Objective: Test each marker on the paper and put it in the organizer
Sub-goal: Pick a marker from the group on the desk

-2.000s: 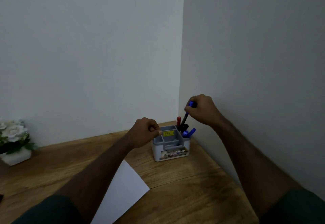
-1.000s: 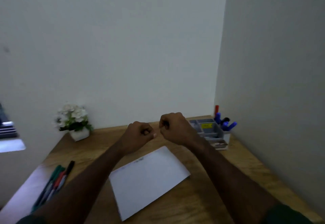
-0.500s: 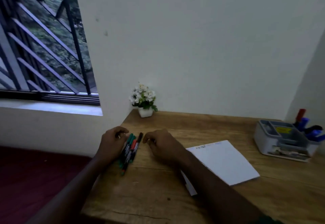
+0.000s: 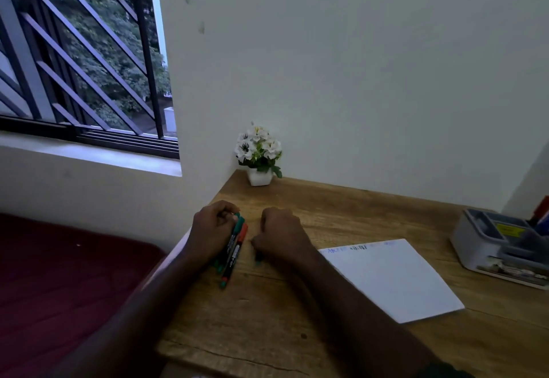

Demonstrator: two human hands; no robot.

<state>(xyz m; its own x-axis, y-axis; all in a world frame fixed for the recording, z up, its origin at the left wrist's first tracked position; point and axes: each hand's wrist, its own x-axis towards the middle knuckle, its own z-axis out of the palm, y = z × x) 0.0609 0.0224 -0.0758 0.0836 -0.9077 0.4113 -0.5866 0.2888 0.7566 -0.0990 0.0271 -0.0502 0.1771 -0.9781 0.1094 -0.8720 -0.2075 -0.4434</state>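
Observation:
A bunch of markers (image 4: 235,248) with green and red caps lies near the desk's left edge. My left hand (image 4: 211,232) rests against the bunch, fingers curled over its far end. My right hand (image 4: 279,236) is curled just right of the bunch, and the dark end of one marker (image 4: 258,259) with a green tip pokes out beneath it. The white paper (image 4: 395,279) lies to the right with small scribbles along its far edge. The grey-and-white organizer (image 4: 482,248) stands at the far right, with red and blue markers (image 4: 542,213) upright in its back compartment, cut off by the frame.
A small white pot of white flowers (image 4: 259,155) stands in the desk's back left corner against the wall. A barred window (image 4: 83,60) is at the left above a ledge. A dark red surface (image 4: 59,288) lies below the desk's left edge.
My right hand let go of a blue marker in the organizer. Both hands travelled left to the marker bunch. The right hand now covers a marker drawn apart from the bunch.

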